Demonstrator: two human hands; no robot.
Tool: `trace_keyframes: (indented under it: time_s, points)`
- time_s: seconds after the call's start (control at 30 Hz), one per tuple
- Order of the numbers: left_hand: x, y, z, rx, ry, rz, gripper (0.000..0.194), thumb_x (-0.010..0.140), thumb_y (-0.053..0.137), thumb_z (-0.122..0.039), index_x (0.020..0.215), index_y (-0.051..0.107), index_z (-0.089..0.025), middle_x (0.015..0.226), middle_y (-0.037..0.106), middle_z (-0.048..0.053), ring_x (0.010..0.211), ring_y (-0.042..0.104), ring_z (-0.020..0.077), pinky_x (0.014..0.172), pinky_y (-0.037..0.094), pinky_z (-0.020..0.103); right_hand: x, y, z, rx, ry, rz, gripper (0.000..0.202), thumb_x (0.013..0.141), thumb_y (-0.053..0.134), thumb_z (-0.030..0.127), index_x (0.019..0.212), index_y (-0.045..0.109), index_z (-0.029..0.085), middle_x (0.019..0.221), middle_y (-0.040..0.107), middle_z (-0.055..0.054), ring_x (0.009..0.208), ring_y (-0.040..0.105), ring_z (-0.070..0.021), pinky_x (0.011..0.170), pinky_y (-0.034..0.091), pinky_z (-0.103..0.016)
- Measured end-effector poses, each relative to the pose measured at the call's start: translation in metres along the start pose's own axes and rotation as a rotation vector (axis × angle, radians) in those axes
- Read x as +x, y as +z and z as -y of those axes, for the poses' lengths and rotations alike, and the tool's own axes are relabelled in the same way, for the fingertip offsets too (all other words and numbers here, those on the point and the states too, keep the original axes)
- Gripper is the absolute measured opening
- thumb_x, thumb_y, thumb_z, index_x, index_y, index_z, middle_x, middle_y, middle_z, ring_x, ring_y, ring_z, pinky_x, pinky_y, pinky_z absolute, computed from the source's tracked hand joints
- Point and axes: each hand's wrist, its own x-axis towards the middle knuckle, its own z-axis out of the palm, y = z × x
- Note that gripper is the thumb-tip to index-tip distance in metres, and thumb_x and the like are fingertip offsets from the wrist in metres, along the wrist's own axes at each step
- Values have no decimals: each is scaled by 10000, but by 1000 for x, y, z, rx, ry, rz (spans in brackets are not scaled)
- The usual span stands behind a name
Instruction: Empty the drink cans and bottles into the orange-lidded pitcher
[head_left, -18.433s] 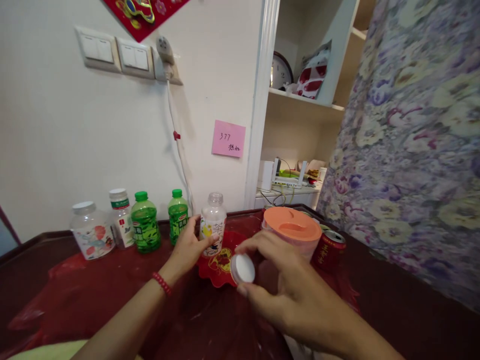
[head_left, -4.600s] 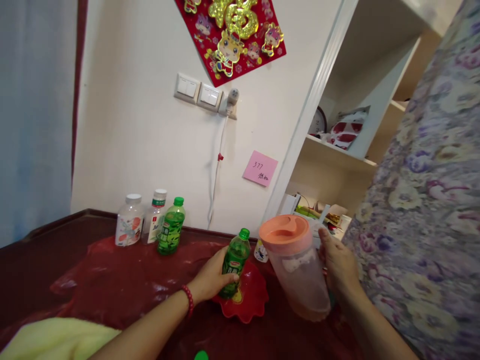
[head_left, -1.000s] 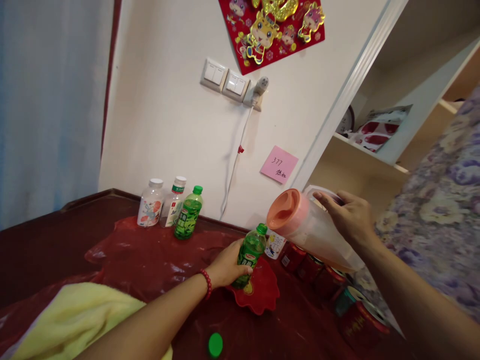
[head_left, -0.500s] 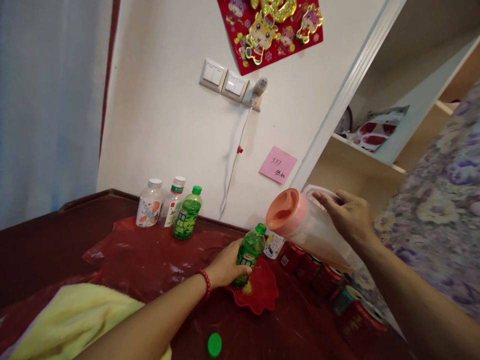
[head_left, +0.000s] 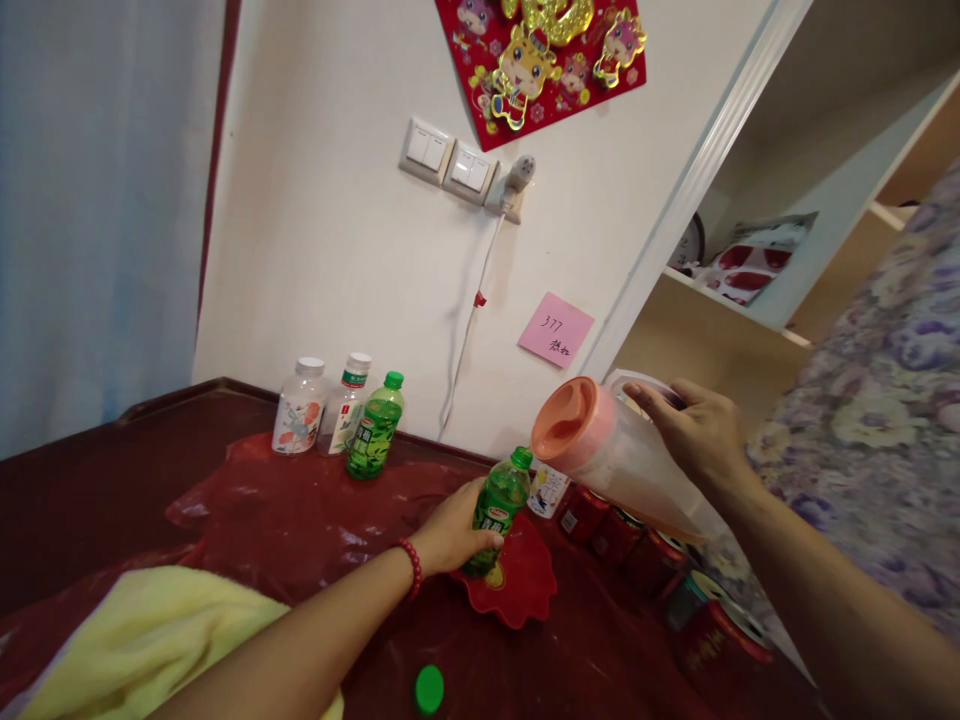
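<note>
My left hand (head_left: 452,532) wraps round a green drink bottle (head_left: 500,505), which stands slightly tilted over a red scalloped plate (head_left: 544,585). In my right hand (head_left: 701,432) is the handle of a clear plastic pitcher (head_left: 637,475) with an orange lid. The pitcher is tipped to the left, its lid end just above and beside the bottle's mouth. I cannot make out any stream of liquid between them. A loose green cap (head_left: 430,689) lies on the table in front of the plate.
Another green bottle (head_left: 375,428) and two white-capped clear bottles, one a wide jar (head_left: 299,408), stand left by the wall. Several cans (head_left: 651,560) line the right side. A yellow towel (head_left: 150,640) lies at the lower left, on the dark red table (head_left: 75,500).
</note>
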Motion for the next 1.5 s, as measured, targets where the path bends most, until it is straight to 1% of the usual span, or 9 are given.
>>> trace_keyframes:
  time_s: [0.17,0.4,0.63,0.8,0.9,1.13,1.33,1.5]
  points:
    - [0,1,2,-4,4,-4,715,720,814,-117,1405,612,-174,1483,672,152,1383,618,353,1214,443,460,0,0,0,7,-15,-9,918,606,445,1177,517,395,264,543,310,15,564,334,-167,544,247,-337]
    - [1,2,5,-7,-4,-3,727,716,813,-129,1412,608,-172,1481,670,151,1379,617,358,1213,439,467,1,0,0,18,-25,-16,891,629,488,1143,512,370,268,549,290,19,569,309,-160,549,240,-331]
    - [1,1,4,7,-10,-1,738,715,821,-141,1419,605,-190,1482,671,149,1380,616,358,1211,437,464,2,-1,-2,17,-27,-12,871,659,509,1116,527,390,263,556,311,15,577,327,-164,553,242,-334]
    - [2,1,4,-11,4,-6,736,709,818,-133,1414,611,-183,1483,674,147,1385,615,356,1216,437,460,2,-1,-1,15,-23,-17,880,643,501,1127,518,372,266,547,306,14,570,318,-160,552,241,-335]
    - [2,1,4,-17,2,-7,749,714,816,-134,1431,602,-172,1486,673,152,1380,618,357,1220,438,463,1,-1,0,15,-21,-16,890,633,493,1141,519,407,262,537,331,10,562,339,-165,545,249,-335]
    - [0,-1,-2,-4,-16,-2,746,717,811,-140,1433,603,-180,1482,678,144,1358,632,350,1216,444,465,2,-1,-1,9,-24,-21,893,627,488,1147,525,397,265,546,320,13,571,329,-160,545,241,-332]
    - [1,-1,-2,-20,-4,0,731,711,809,-141,1414,611,-165,1467,680,157,1362,625,351,1217,438,458,2,-1,0,12,-25,-36,889,619,496,1139,513,327,273,550,275,22,569,294,-152,543,230,-329]
    - [1,-1,-1,-26,3,-3,744,709,807,-143,1425,606,-163,1476,674,158,1368,621,351,1222,432,458,2,-1,-2,16,-23,-33,867,642,515,1116,521,369,270,544,296,21,567,306,-152,541,230,-327]
